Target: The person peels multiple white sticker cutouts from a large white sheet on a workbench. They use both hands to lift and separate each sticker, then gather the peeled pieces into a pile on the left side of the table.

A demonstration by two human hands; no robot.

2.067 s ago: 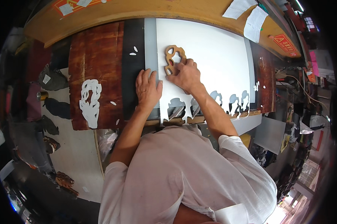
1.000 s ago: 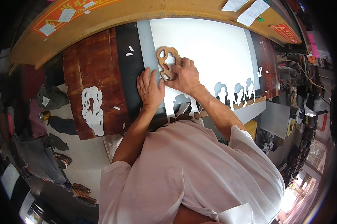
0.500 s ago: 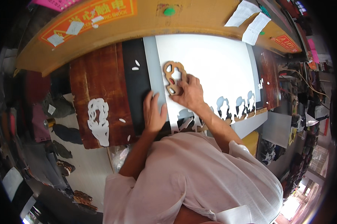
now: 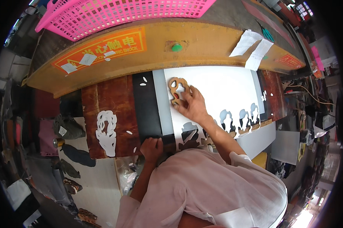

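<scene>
My right hand grips a brown cutting die with several openings. The die lies on the left part of a white sheet, with a grey layer beneath it. Along the near edge of the sheet are several shaped cut-outs. My left hand is closed, fingers curled, at the near edge of the black mat; anything inside it is hidden. A pile of cut white pieces rests on the red-brown board to the left.
The yellow-brown beam of a press with a green button spans the far side. A pink basket stands on top. White papers hang at its right, near teal-handled scissors. Small white scraps dot the mat.
My left hand has drawn back from beside the sheet to the near edge and curled closed. My right hand stays on the die. The view has tilted up, showing more of the pink basket.
</scene>
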